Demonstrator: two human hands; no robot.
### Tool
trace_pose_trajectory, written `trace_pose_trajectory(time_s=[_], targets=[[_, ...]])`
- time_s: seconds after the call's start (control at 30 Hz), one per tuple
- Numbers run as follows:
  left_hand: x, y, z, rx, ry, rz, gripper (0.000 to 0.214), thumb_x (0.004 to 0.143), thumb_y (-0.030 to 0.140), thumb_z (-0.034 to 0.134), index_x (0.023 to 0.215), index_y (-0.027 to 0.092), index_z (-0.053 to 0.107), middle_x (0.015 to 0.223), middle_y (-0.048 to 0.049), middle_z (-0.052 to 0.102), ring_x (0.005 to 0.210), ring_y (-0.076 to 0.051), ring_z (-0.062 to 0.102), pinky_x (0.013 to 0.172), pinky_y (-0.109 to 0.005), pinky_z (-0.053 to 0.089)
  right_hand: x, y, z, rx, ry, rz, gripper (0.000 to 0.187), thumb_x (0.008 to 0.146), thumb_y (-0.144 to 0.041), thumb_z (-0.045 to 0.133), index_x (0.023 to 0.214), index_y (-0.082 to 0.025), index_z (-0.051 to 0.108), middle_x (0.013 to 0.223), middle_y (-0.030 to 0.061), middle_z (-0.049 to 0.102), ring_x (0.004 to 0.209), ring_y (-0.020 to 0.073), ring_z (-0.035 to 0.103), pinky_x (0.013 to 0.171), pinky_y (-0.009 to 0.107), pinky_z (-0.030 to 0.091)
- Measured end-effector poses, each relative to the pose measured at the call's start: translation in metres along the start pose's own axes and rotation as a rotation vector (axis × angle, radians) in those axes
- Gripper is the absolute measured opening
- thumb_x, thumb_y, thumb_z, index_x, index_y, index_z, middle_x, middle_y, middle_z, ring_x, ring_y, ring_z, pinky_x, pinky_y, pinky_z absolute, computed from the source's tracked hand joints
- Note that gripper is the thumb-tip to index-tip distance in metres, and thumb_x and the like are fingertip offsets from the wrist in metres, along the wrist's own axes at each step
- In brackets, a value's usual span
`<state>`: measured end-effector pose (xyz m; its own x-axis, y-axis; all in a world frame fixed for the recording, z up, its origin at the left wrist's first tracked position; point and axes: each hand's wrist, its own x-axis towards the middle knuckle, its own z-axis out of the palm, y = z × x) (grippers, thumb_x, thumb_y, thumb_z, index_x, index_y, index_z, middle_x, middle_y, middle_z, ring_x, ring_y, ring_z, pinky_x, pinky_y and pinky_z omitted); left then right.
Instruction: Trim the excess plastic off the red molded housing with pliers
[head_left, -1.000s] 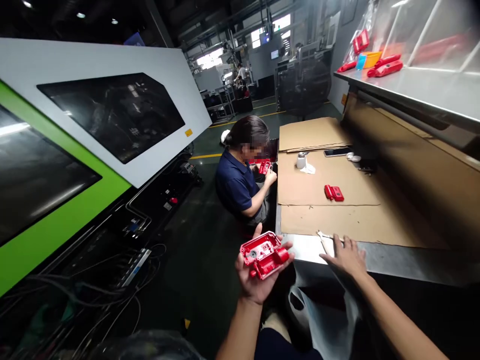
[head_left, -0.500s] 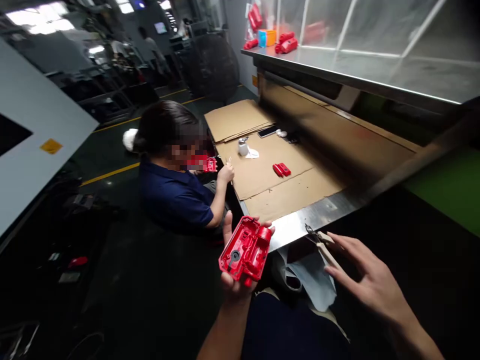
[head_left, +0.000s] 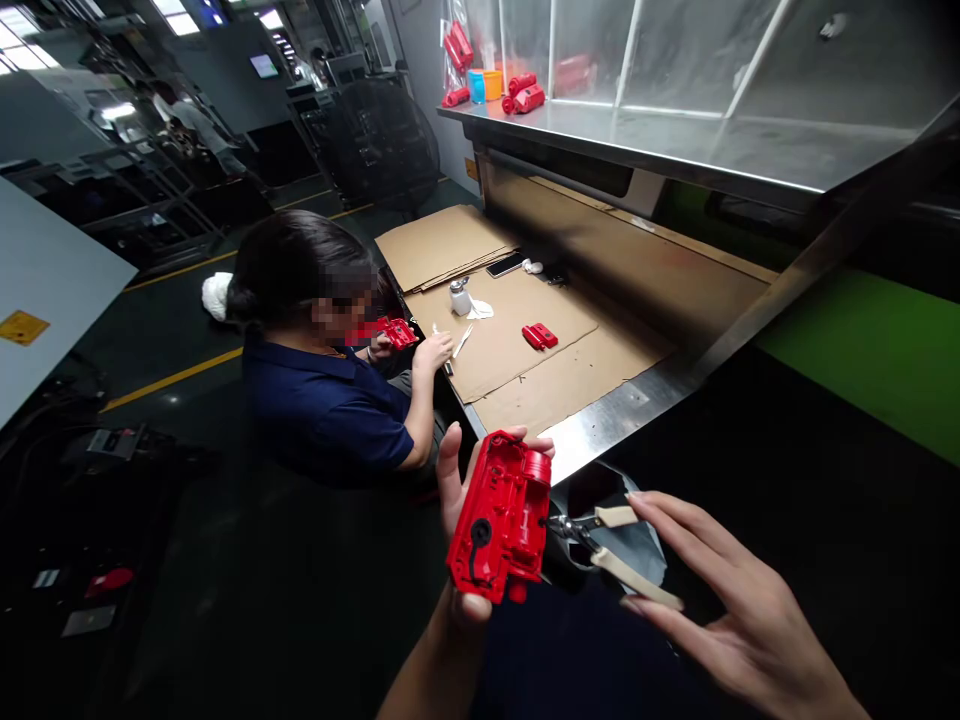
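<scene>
My left hand [head_left: 459, 520] holds a red plastic housing [head_left: 501, 518] upright in front of me, its ribbed inner side toward the camera. My right hand [head_left: 731, 610] holds small cutters with cream handles [head_left: 611, 545]; their jaws point left and touch the housing's right edge. Both hands are below the near edge of a steel table [head_left: 607, 425].
A co-worker in a dark blue shirt [head_left: 322, 400] sits at the left of the table with another red housing [head_left: 396, 332]. Cardboard sheets [head_left: 517, 355] cover the table, with a red part [head_left: 540, 336], a small white bottle [head_left: 459, 297] and a phone [head_left: 504, 265]. More red parts [head_left: 521, 98] lie on the upper shelf.
The view swung right from the green machine toward the table. My right hand picked the cutters up from the table edge and brought them to the housing, which my left hand tilted upright.
</scene>
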<state>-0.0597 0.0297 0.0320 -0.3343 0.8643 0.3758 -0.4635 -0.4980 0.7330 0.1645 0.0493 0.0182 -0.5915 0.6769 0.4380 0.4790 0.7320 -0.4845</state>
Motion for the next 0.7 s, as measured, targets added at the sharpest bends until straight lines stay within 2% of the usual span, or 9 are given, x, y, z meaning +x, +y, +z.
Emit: trace_pose_trajectory(time_s=[0.2,0.4,0.53,0.6,0.7], targets=[[-0.005,0.002,0.003,-0.003,0.039,-0.012,0.094,0.066,0.070,0.081,0.144,0.042,0.038,0.135,-0.0111,0.055,0.122,-0.036,0.058,0.111,-0.055,0.042,0.002,-0.002,-0.004,0.001,-0.003,-0.011,0.062,0.094,-0.040,0.064,0.148,-0.017,0.043,0.140,0.0087,0.052,0.127,0.0147,0.055,0.110,0.017,0.045],[-0.012,-0.003,0.002,-0.026,0.005,0.023,0.091,0.069,0.068,0.080,0.145,0.042,0.037,0.137,-0.0129,0.052,0.124,-0.040,0.054,0.114,-0.065,0.035,-0.001,-0.001,-0.008,0.004,-0.028,-0.014,0.063,0.094,-0.040,0.063,0.150,-0.021,0.040,0.139,0.0096,0.053,0.125,0.0190,0.057,0.105,0.024,0.054],[-0.019,-0.006,-0.001,0.004,-0.007,0.001,0.095,0.067,0.066,0.082,0.146,0.043,0.034,0.139,-0.0118,0.050,0.129,-0.043,0.050,0.117,-0.070,0.026,-0.005,0.000,-0.008,-0.009,-0.045,-0.015,0.063,0.094,-0.039,0.063,0.150,-0.020,0.039,0.140,0.0104,0.051,0.125,0.0189,0.057,0.104,0.024,0.054],[-0.019,-0.008,-0.003,0.024,-0.011,0.007,0.099,0.065,0.065,0.084,0.147,0.043,0.033,0.140,-0.0118,0.049,0.131,-0.044,0.048,0.117,-0.070,0.024,-0.006,0.000,-0.009,-0.033,-0.074,-0.019,0.063,0.094,-0.039,0.061,0.150,-0.018,0.040,0.139,0.0108,0.050,0.125,0.0186,0.056,0.103,0.023,0.054],[-0.018,-0.011,-0.003,0.044,-0.016,0.012,0.100,0.063,0.065,0.085,0.146,0.043,0.034,0.139,-0.0123,0.050,0.133,-0.044,0.047,0.116,-0.066,0.030,-0.006,0.000,-0.012,-0.059,-0.136,-0.011,0.063,0.094,-0.040,0.060,0.149,-0.017,0.040,0.138,0.0121,0.050,0.123,0.0191,0.055,0.099,0.024,0.056]])
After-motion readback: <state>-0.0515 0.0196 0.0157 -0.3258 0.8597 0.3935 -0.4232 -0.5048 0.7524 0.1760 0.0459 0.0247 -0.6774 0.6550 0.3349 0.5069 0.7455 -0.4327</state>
